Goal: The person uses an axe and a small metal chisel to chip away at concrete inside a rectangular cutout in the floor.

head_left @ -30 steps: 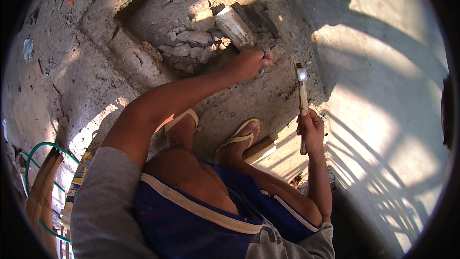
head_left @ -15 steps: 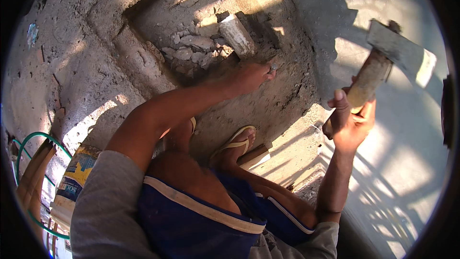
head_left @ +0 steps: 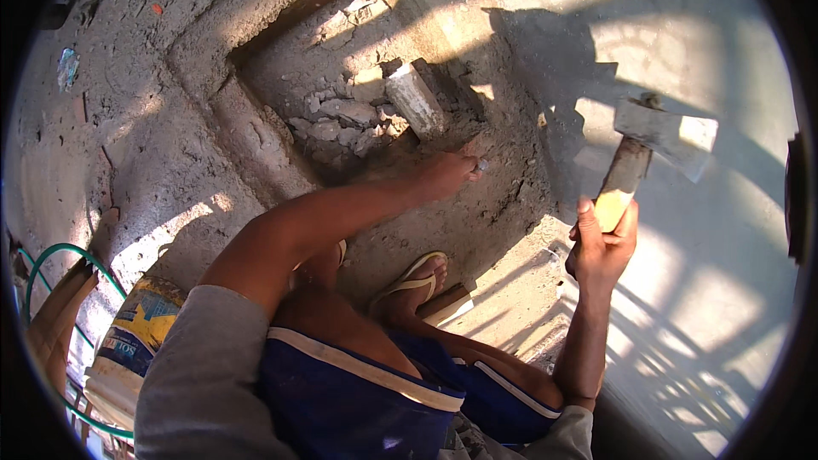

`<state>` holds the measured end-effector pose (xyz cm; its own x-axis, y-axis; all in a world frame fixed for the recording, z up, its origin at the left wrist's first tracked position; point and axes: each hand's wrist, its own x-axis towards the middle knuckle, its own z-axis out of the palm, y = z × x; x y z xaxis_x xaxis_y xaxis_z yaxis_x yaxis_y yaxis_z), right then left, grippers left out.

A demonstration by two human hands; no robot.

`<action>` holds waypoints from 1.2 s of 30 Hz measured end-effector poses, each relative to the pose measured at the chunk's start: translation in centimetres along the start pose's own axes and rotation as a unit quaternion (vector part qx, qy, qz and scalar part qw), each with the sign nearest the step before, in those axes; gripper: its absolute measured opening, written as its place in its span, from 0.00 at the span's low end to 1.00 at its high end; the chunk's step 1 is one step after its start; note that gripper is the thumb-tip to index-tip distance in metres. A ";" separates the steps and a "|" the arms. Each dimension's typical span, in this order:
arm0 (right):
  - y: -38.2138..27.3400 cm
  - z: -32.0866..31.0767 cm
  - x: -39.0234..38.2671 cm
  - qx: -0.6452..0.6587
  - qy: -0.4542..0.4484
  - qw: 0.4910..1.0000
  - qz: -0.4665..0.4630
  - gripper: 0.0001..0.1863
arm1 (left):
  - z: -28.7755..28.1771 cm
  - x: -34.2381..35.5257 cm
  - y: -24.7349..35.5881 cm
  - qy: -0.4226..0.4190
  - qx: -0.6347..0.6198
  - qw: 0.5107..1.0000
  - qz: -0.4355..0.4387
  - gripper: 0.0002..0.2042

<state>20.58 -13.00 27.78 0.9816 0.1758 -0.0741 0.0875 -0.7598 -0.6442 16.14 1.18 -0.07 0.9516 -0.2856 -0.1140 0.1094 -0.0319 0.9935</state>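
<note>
My right hand (head_left: 607, 243) is wrapped round the wooden handle of an axe (head_left: 626, 177), raised on the right. Its broad grey metal head is at the top, with the bright edge pointing right. My left hand (head_left: 453, 174) is closed at the dirt wall of a dug-out pit (head_left: 511, 166). From this fist sticks out the rounded grey end of a metal bar (head_left: 483, 165); the rest of the bar is hidden. Just beyond the left hand, a whitish cylindrical piece (head_left: 415, 102) leans in the pit beside broken chunks of rubble (head_left: 348, 111).
A raised earthen ledge (head_left: 230, 119) borders the pit on the left. At the lower left stand a yellow and blue bucket (head_left: 141, 324) and a green hose (head_left: 64, 247). A smooth grey wall (head_left: 716, 281) rises along the right. My sandalled foot (head_left: 417, 281) is below the left hand.
My right hand and the axe have come left and lower in the picture, and the axe has turned a little. The left hand keeps its grip near the same spot. The view has shifted slightly.
</note>
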 end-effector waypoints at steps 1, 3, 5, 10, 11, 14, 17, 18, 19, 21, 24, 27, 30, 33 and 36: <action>-2.7 0.1 0.1 0.041 0.073 0.994 -0.074 0.18 | 0.5 0.2 -1.0 0.024 0.017 0.999 0.031 0.11; -5.2 0.4 -0.1 0.138 0.147 0.969 -0.139 0.21 | 0.7 0.2 -1.5 0.046 0.037 0.997 0.056 0.11; -1.3 2.2 -1.5 0.153 0.143 0.959 -0.190 0.19 | 0.6 0.1 -1.7 0.031 0.070 0.996 0.043 0.14; 8.8 0.9 -4.1 -0.249 -0.178 0.952 0.026 0.17 | 0.4 1.7 2.1 -0.059 0.095 0.994 0.023 0.13; 6.7 0.3 -2.9 -0.235 -0.166 0.957 0.036 0.17 | 0.8 1.3 0.9 -0.070 0.077 0.994 0.033 0.13; -0.5 -0.2 -0.6 -0.026 -0.004 1.000 -0.006 0.17 | 1.5 0.8 -1.9 0.004 0.003 1.000 0.004 0.14; -4.0 0.6 -0.7 0.178 0.153 0.964 -0.128 0.20 | 0.7 0.0 -3.0 0.020 0.076 0.996 0.039 0.15; -2.0 0.9 -1.4 0.192 0.157 0.954 -0.166 0.20 | 1.0 0.4 -2.5 0.013 0.072 0.996 0.047 0.15; 2.3 1.0 -2.6 0.011 0.087 0.977 -0.195 0.17 | 1.2 0.9 -1.6 -0.011 0.085 0.995 0.048 0.15; 9.3 1.7 -5.6 -0.242 -0.101 0.960 -0.099 0.12 | 1.6 2.0 -0.5 -0.035 0.098 0.993 0.057 0.16; 10.0 1.3 -4.0 -0.237 -0.182 0.954 -0.005 0.14 | 0.9 1.7 0.1 -0.084 0.133 0.987 0.029 0.16; 2.9 0.9 -2.0 -0.062 -0.025 0.997 0.039 0.17 | 0.9 0.6 0.3 -0.029 0.102 0.994 -0.012 0.16; -0.3 1.2 -2.0 0.136 0.115 0.979 -0.101 0.19 | 0.2 1.0 -1.2 -0.049 0.131 0.989 0.053 0.17; 8.9 1.9 -4.5 -0.192 0.053 0.950 -0.239 0.17 | 1.0 2.2 -0.5 -0.050 0.073 0.993 0.081 0.17; 10.0 2.0 -5.0 -0.285 -0.198 0.937 -0.023 0.17 | 1.1 3.0 -1.1 -0.095 0.168 0.980 0.052 0.17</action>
<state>16.18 -20.23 20.18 0.8441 0.3498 -0.4063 0.3156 -0.9368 -0.1507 18.55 -0.65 -1.47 0.8784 -0.4762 -0.0406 -0.1172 -0.2969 0.9477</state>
